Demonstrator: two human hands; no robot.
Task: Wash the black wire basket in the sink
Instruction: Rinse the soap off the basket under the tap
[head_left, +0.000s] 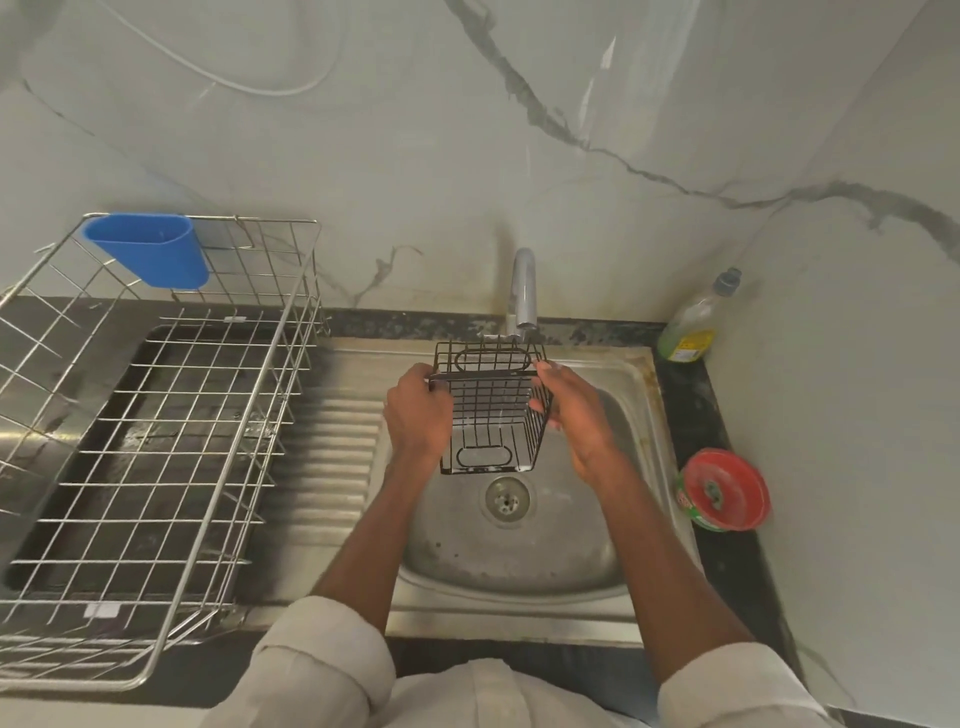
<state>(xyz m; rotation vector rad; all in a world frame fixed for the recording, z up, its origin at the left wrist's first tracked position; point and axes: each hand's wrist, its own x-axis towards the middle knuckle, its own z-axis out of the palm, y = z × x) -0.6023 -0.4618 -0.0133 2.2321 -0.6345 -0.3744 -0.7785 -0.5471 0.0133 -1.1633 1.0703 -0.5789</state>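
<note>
- The black wire basket (491, 410) is held in the air over the sink (519, 551) bowl, just under the tap (523, 291) spout, above the drain (507, 499).
- The left hand (418, 410) grips its left rim, fingers curled round the wire; the right hand (574, 410) holds the right side, thumb on the top edge.
- Step in hand, as I judge it: rinsing. Whether water is running is hard to tell.
- Next move calls for turning the basket under the spout, or fetching the dish soap bottle (693, 325) from the table corner.
</note>
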